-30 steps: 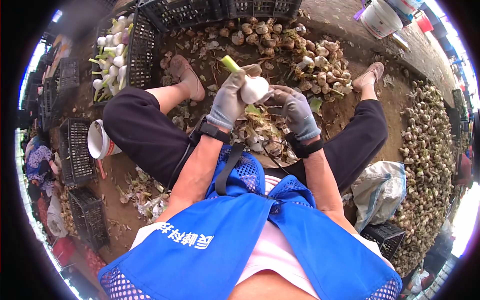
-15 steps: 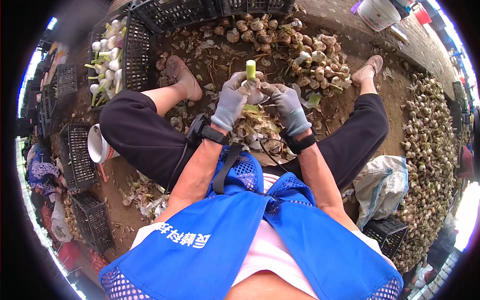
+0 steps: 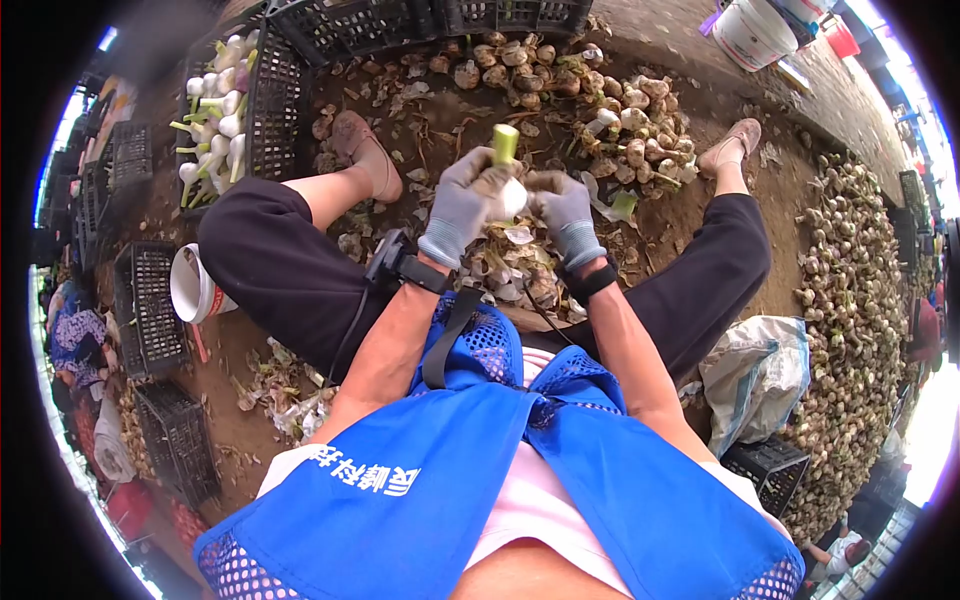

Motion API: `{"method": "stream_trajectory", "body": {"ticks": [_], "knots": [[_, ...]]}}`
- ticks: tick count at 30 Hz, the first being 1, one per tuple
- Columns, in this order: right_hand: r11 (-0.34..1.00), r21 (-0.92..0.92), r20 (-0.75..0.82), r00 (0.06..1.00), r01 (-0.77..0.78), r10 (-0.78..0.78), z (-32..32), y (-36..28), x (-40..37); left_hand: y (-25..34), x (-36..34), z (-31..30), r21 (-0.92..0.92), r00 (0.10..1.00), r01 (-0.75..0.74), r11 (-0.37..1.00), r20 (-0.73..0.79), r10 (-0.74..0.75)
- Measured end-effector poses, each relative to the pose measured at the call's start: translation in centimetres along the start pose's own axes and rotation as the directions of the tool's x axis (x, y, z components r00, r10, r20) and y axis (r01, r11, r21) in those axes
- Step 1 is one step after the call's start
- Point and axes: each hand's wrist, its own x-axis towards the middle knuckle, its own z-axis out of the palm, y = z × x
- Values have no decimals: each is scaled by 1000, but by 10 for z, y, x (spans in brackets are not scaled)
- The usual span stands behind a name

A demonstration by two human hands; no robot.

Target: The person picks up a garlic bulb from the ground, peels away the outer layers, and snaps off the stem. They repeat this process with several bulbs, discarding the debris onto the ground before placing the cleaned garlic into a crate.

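Observation:
My left hand (image 3: 467, 200), in a grey glove, is closed around a garlic bulb (image 3: 513, 198) whose cut green stem points up. White skin of the bulb shows between my hands. Close on its right side is my right hand (image 3: 562, 202), also gloved, with its fingers pinched together; whatever they hold is hidden or too small to name. Beneath both hands lies a heap of loose peelings (image 3: 510, 262). Unpeeled garlic bulbs (image 3: 635, 120) are piled on the ground beyond my right hand.
A black crate (image 3: 275, 110) with white, stemmed garlic stands at the upper left. A white bucket (image 3: 196, 285) sits beside my left knee. On the right are a woven sack (image 3: 757, 375) and a long garlic heap (image 3: 850, 350). A person (image 3: 80, 335) is at the far left.
The garlic bulb has tilted and more of its white side shows. My right hand has drawn slightly away from it. The view has shifted a little.

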Motion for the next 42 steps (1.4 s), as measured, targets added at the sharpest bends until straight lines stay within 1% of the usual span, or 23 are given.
{"method": "stream_trajectory", "body": {"ticks": [1,2,4,6,8,10,12,14,15,16,18,19,20,21,23,24,25,26,30,32,36,40,42], "knots": [[971,-11,83,967,-239,239,-3,13,-2,4,1,-2,-123,1000,2,992,-23,-4],[932,-353,216,962,-82,166,1,86,18,9,3,-6,-247,999,-6,969,-47,-5],[701,-704,393,884,114,251,-4,55,-5,1,9,-19,-376,998,-30,926,-67,5],[829,-556,346,924,63,162,-2,34,-10,-6,6,-26,-452,995,-52,891,-96,10],[988,85,360,921,127,-150,-2,-10,-12,-24,9,-31,-594,966,86,800,-147,-214],[907,337,513,857,-253,48,5,-67,-25,-38,10,-28,-425,938,253,869,-110,-328],[832,474,411,908,-286,79,28,-4,-14,-97,17,-30,-416,895,329,848,-149,-421],[167,642,700,660,-749,271,28,4,-5,-87,13,-24,-272,934,119,955,-297,-201],[89,608,781,615,-789,112,25,32,10,-70,16,-28,-372,857,195,908,-385,-342],[124,608,765,621,-784,171,23,48,30,-56,16,-34,-476,750,260,840,-447,-486],[302,719,544,777,-626,318,23,-2,65,-68,19,-48,-420,711,147,895,-584,-391],[283,769,557,818,-573,142,19,-12,96,-66,17,-49,-433,711,172,885,-567,-416],[175,718,657,572,-674,-491,15,-27,138,-66,15,-50,-444,711,207,872,-544,-446],[253,873,447,892,-417,-73,9,-107,126,-65,11,-49,-451,776,248,857,-438,-455],[380,874,406,884,-302,-230,-16,-152,163,-69,10,-48,-546,773,324,773,-319,-549],[780,606,273,882,153,-385,-32,-146,185,-69,11,-46,-555,772,326,765,-311,-554],[733,627,178,867,265,-466,-39,-163,180,-67,11,-48,-547,774,349,761,-290,-563],[791,592,162,940,151,-301,-55,-175,181,-69,12,-50,-536,788,323,780,-304,-535],[944,-181,-148,941,277,-305,-135,-69,216,-60,11,-44,-428,797,329,842,-352,-490],[809,-565,-303,953,-162,-20,-177,11,230,-60,11,-40,-386,790,390,836,-326,-519],[795,-597,-197,980,-103,-21,-146,36,195,-67,14,-28,-386,746,474,791,-301,-594],[178,-959,-192,967,-221,166,-73,18,190,-61,18,-16,-335,712,532,778,-319,-625],[202,-944,-244,963,-262,110,-66,25,195,-73,12,-18,-332,759,488,807,-294,-580]]}}
